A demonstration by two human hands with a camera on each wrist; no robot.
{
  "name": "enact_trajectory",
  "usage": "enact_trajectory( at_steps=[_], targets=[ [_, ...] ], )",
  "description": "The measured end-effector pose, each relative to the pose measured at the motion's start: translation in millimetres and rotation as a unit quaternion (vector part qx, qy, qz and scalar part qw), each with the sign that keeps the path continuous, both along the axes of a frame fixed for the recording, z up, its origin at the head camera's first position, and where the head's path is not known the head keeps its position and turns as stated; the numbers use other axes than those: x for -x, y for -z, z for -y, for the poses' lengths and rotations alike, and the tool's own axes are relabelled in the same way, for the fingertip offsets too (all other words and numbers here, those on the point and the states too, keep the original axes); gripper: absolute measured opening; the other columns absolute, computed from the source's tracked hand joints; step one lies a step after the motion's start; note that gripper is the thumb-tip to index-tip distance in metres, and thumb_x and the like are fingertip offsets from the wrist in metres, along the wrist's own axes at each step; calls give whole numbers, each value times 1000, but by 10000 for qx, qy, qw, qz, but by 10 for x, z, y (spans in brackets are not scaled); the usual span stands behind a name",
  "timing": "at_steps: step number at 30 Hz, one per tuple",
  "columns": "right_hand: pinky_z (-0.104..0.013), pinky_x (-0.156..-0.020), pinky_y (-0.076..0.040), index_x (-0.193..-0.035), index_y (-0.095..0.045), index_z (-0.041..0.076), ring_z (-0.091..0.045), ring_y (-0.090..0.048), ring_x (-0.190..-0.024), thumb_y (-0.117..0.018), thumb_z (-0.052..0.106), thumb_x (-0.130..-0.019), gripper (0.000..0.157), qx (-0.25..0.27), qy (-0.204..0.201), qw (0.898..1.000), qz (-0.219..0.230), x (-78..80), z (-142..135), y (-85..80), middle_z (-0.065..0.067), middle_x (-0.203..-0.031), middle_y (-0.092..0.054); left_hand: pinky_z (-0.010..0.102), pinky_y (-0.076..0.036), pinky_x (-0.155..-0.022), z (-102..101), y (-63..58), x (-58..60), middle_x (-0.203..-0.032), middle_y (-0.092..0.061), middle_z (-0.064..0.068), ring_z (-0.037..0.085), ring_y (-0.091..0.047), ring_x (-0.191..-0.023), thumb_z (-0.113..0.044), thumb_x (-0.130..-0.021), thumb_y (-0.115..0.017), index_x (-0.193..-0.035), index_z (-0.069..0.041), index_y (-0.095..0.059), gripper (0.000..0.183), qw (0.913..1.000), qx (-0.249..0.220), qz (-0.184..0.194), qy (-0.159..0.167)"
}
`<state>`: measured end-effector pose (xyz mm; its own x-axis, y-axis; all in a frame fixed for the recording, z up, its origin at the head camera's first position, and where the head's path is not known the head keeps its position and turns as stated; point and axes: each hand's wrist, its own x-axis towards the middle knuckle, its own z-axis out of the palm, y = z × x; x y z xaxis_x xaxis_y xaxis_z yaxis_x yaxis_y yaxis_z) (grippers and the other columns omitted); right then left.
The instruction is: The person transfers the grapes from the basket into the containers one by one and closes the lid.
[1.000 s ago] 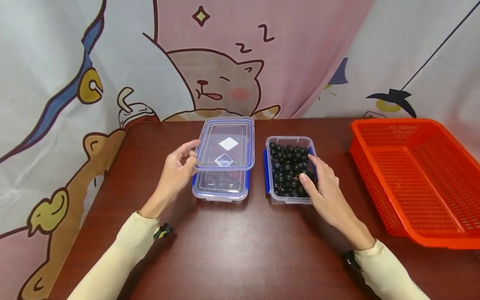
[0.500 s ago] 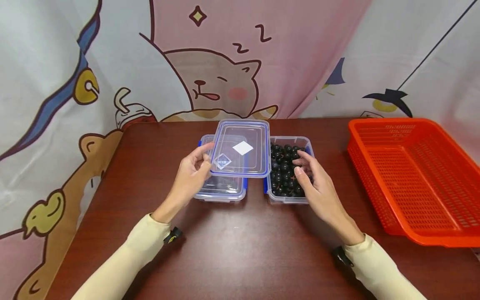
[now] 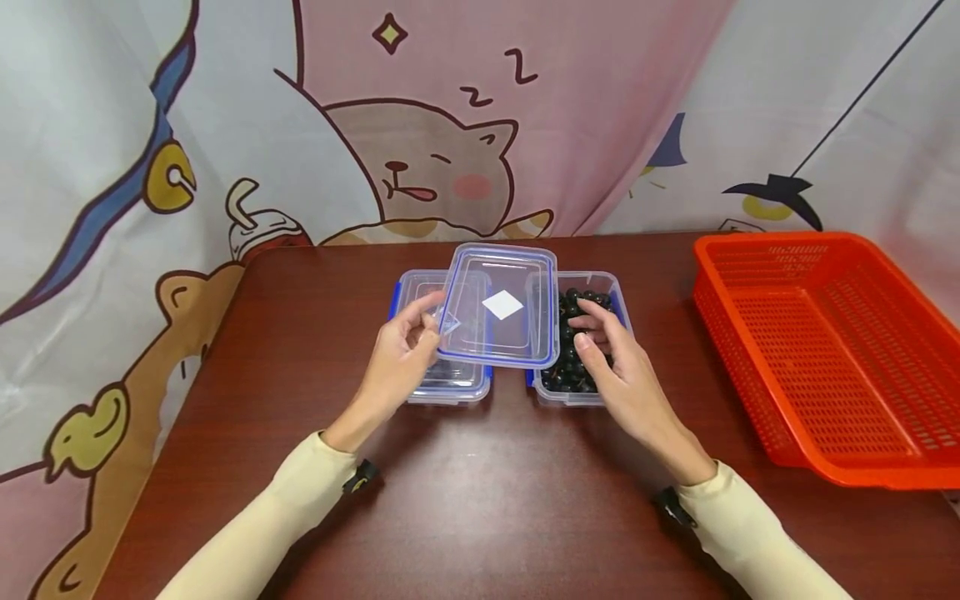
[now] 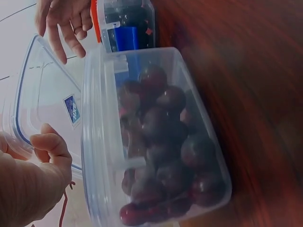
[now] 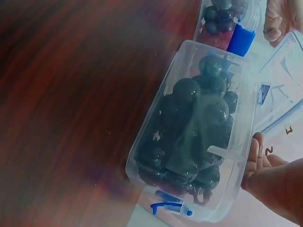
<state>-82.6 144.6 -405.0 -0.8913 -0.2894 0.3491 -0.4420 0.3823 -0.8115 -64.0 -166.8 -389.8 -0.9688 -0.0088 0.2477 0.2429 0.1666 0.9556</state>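
Observation:
My left hand (image 3: 397, 358) pinches the left edge of a clear plastic lid (image 3: 498, 337) with a blue seal and a white diamond label. The lid hovers tilted above two food containers, overlapping both. Beneath it on the left, a lidded container (image 3: 453, 395) holds dark grapes (image 4: 161, 123). To its right stands an uncovered container (image 3: 573, 401) filled with black grapes (image 3: 567, 375), partly hidden by the lid and my right hand. My right hand (image 3: 626, 379) is above that container's right side, fingers loosely bent, holding nothing and apart from the lid.
A large orange-red plastic basket (image 3: 806, 454) with perforated sides stands at the right of the brown table (image 3: 480, 500). Behind the table hangs a cartoon-printed curtain (image 3: 615, 100). Blue clips (image 5: 242, 40) show at the containers' ends.
My left hand has carried the lid rightward, from above the left container to partly over the uncovered one. My right hand has shifted slightly left, away from that container's right rim.

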Motion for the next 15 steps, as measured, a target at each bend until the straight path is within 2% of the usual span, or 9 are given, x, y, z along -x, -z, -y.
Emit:
enact_trajectory(
  at_steps=[10, 15],
  targets=[
    [-21, -95, -46, -164, -48, 15, -20, -63, -114, -53, 20, -116, 49, 138, 6, 9998, 114, -8, 30, 2, -10, -140, -67, 20, -42, -60, -194, 35, -24, -85, -54, 2, 10, -53, -68, 9, -93, -50, -147, 11, -59, 55, 9998, -110, -143, 57],
    [-20, -95, -47, -164, -49, 14, -18, -62, -113, -52, 20, -116, 48, 250, 0, 9996, 137, -11, 23, -15, -10, -138, -67, 19, -42, -61, -288, 63, -25, -85, -54, 2, 9, -52, -69, 8, -93, -51, -148, 10, -59, 56, 9997, -5, -264, 5]
  ],
)
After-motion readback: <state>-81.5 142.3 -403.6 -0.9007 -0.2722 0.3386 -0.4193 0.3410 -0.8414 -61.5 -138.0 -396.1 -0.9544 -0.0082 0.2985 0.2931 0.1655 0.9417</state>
